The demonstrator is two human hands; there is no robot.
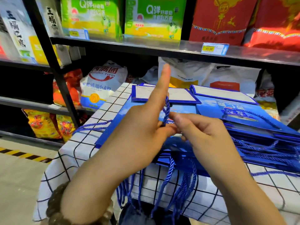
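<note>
I'm watching left hand [142, 127] and right hand [203, 132] touching, both pinching a blue cord [167, 108], hiding print on the blue paper bags [207, 108]. The price tag [214, 48] is showing 45.00.

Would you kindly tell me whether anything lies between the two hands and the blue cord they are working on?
Nothing visible does. The left hand holds the blue cord, which runs up beside its raised forefinger, and the right hand pinches it just above the stack of blue bags.
</note>
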